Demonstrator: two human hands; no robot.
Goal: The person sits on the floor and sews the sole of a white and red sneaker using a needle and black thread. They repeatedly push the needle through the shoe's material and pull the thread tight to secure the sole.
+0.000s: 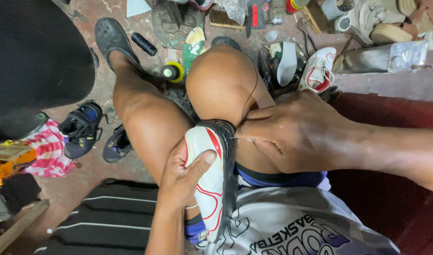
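In the centre of the frame, a white leather sports shoe with red stripes and a black sole [211, 179] stands clamped between the person's bare knees. The right hand [296, 134] is closed at the toe edge and pinches a thin black thread [252, 89] which runs up over the knee. The left hand [181, 182] wraps the upper, thumb pressed flat on it. The shoe seems light, the sole stiff and the upper softer; the sides give the best hold. At the top edge, a small white cup [333, 8]; its content is not visible.

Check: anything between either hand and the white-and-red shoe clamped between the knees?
Nothing visible. The left hand already grips the white-and-red shoe, thumb on its side; the right hand pinches at the sole edge, where a dark thread runs up.
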